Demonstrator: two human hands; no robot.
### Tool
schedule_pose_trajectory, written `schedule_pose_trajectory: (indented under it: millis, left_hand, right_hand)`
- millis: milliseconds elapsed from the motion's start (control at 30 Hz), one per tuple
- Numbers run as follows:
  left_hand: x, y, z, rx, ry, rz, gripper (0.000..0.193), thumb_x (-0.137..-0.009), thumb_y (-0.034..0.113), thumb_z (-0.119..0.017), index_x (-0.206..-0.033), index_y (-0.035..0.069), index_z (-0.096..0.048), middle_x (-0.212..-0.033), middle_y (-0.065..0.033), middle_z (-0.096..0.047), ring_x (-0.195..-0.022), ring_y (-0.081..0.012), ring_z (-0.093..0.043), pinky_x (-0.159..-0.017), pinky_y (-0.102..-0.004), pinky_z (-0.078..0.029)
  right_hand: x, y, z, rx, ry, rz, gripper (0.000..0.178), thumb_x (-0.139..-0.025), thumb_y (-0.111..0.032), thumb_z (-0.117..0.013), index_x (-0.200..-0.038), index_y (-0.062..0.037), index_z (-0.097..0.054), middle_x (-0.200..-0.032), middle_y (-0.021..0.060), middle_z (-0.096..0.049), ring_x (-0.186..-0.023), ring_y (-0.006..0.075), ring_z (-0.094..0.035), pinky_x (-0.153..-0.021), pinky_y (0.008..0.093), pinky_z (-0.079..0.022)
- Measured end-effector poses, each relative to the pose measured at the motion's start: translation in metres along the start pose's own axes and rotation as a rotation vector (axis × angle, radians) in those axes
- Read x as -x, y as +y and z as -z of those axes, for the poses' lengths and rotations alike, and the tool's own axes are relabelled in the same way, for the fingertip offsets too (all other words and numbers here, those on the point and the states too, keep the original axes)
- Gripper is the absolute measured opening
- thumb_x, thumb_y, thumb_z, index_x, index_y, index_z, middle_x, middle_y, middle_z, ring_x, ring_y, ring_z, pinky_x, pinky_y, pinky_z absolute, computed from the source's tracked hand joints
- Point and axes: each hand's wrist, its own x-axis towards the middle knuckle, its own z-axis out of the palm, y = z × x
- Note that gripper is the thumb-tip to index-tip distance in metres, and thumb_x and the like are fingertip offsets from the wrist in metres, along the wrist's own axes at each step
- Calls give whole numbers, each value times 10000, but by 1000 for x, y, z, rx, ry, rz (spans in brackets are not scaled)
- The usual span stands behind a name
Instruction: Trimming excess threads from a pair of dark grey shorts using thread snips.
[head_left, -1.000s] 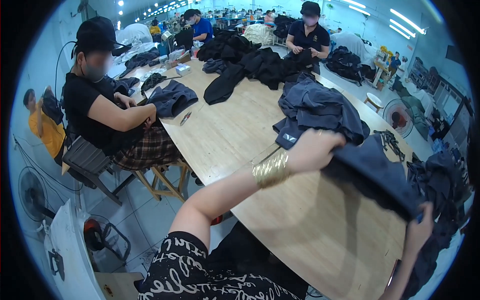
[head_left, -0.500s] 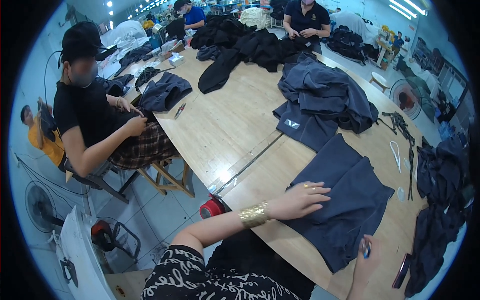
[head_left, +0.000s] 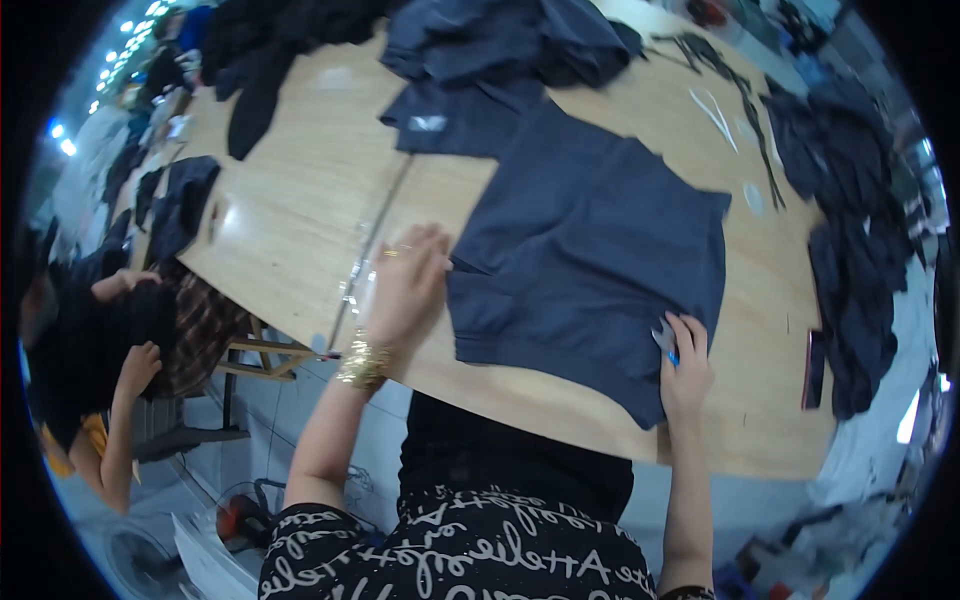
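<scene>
A dark blue-grey garment, apparently shorts (head_left: 600, 240), lies spread on the pale wooden table (head_left: 290, 250) in front of me. Beside its left edge is my left hand (head_left: 408, 280), fingers stretched out, slightly blurred, holding nothing; a gold bracelet (head_left: 365, 363) circles that wrist. My right hand (head_left: 688, 370) rests at the garment's near right part, closed around small thread snips (head_left: 665, 342) with a blue part. The blades point up and away over the cloth, and the fingers hide part of the handle.
A heap of blue-grey garments (head_left: 480, 50) touches the far side, with black cloth (head_left: 260, 90) farther left. Dark cords (head_left: 740, 90), a white loop (head_left: 715, 118), a phone (head_left: 814, 370) and dark garments (head_left: 850, 270) lie right. A person (head_left: 100, 340) sits at the left.
The view has tipped down and turned. My left hand has moved off the garment to its left edge. My right hand, still with the snips, has come onto the garment's near right part.
</scene>
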Motion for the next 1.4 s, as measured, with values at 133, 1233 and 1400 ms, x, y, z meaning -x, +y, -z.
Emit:
schedule_pose_trajectory:
  millis: [133, 1233, 1400]
  left_hand:
    - [7, -39, -5, 468, 161, 16, 220, -901, 76, -522, -1080, 35, -642, -1134, -149, -627, -1081, -253, -589, -861, -300, -487]
    - [94, 50, -4, 1494, -774, 927, 359, -943, 258, -530, -1098, -66, -539, -1037, -178, -660, -541, -127, -641, -396, -172, -445]
    - [95, 67, -22, 1512, -480, 940, 302, -929, 282, -563, -921, -20, -563, -866, -147, -671, -554, -127, -629, -445, -186, -441]
  right_hand:
    - [5, 8, 10, -21, 152, 0, 383, -765, 64, -546, -1083, -130, -634, -1068, 71, -572, -868, 251, -615, -665, 319, -493]
    - [26, -47, 35, -306, -62, -176, 137, -788, 32, -634, -912, -25, -651, -841, 64, -602, -728, 132, -559, -642, 237, -431]
    - [22, -96, 22, -549, -279, -62, 272, -710, -34, -718, -972, -55, -647, -760, 50, -550, -602, 145, -514, -524, 252, -393]
